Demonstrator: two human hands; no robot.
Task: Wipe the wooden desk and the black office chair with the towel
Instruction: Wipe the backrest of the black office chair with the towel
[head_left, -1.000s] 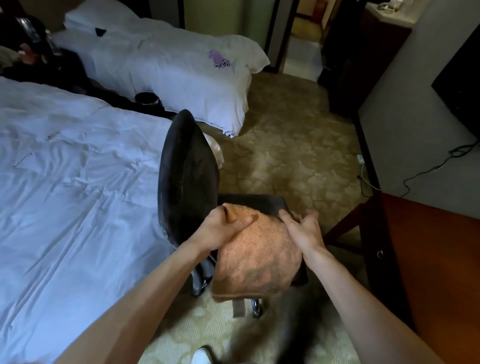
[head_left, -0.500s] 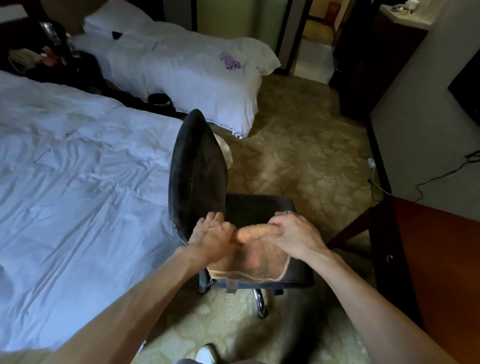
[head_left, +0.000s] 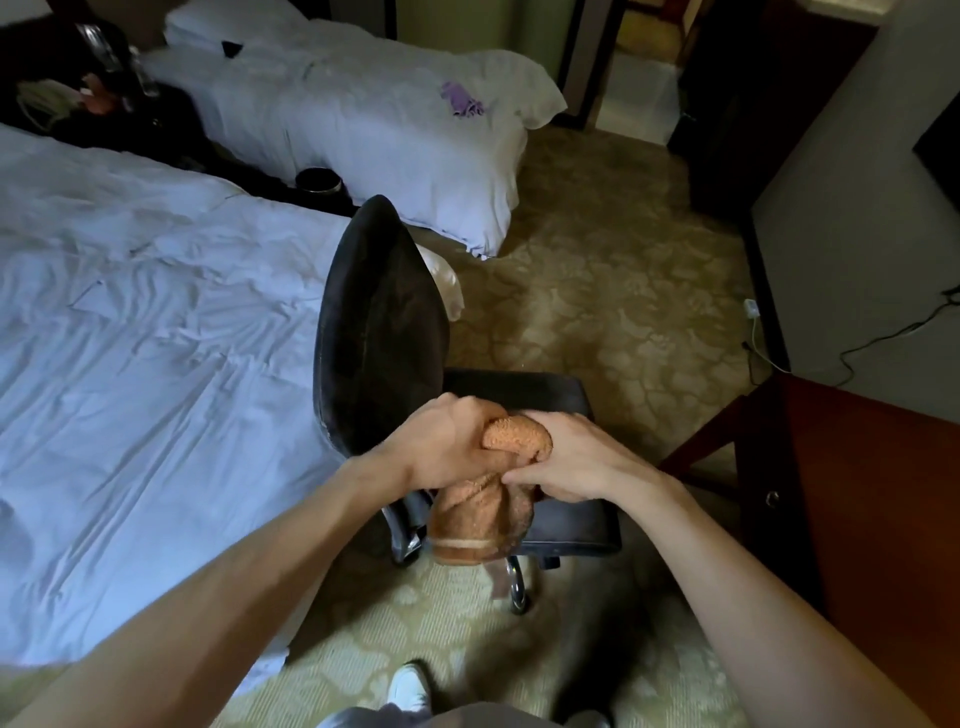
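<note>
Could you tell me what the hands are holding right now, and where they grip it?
Both the left hand and right hand grip the orange towel at its bunched top.

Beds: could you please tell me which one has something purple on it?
The far bed holds the purple thing; the near bed looks plain white.

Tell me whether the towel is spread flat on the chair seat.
No, the left hand and right hand grip the towel bunched up, its lower end hanging by the near edge of the chair seat.
</note>
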